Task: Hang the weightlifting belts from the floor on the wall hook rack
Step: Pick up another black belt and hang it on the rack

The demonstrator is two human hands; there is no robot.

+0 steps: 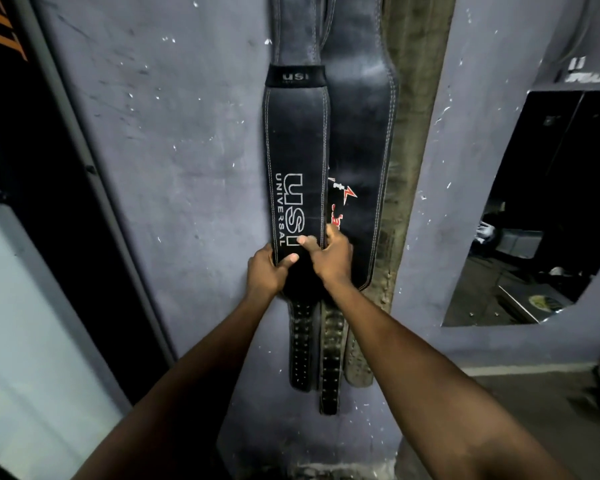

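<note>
A black leather belt (297,140) printed "USI UNIVERSAL" hangs flat against the grey wall. Behind it and to its right hangs a second black belt (361,140) with a red logo. Their punched strap ends (302,348) dangle below, beside a worn brownish strap (357,362). My left hand (265,271) grips the left edge of the USI belt's lower wide part, thumb across its face. My right hand (329,254) grips its right edge, fingers tucked between the two belts. The hook rack lies above the frame, out of sight.
A scuffed grey wall (187,150) holds the belts. A rough vertical post (413,98) runs right of them. A dark door frame and glass panel (49,237) stand at the left. An opening (541,220) at the right shows a dim room.
</note>
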